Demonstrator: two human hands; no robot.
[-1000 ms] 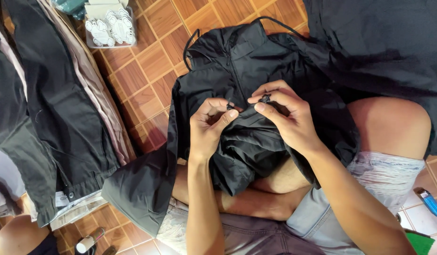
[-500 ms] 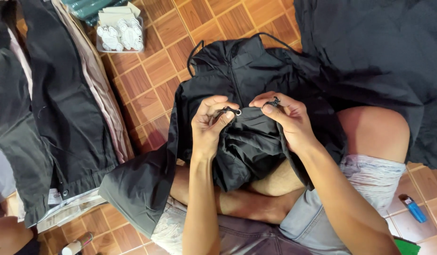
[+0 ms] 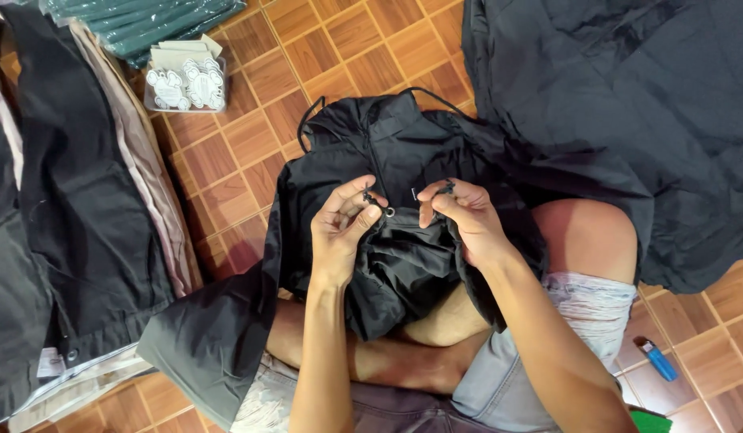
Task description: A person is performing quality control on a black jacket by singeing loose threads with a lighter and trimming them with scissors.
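A black jacket point(image 3: 387, 144) lies over my lap and the tiled floor, collar away from me. My left hand point(image 3: 339, 228) pinches the small metal zipper pull point(image 3: 379, 207) at the jacket's front between thumb and fingers. Close beside it my right hand point(image 3: 464, 220) grips the opposite edge of the jacket front, a small dark fastener part point(image 3: 445, 189) at its fingertips. The two hands are a few centimetres apart, with bunched black fabric hanging below them.
A pile of dark and pale folded garments point(image 3: 75, 208) lies at the left. A small clear tray of white tags point(image 3: 185, 80) sits at the back left beside green cloth point(image 3: 163, 20). More black fabric point(image 3: 628, 112) covers the right. A blue lighter point(image 3: 656, 359) lies by my knee.
My hands have drawn apart slightly, the left now holding the zipper pull clear of the right. The view has shifted a little over the jacket.
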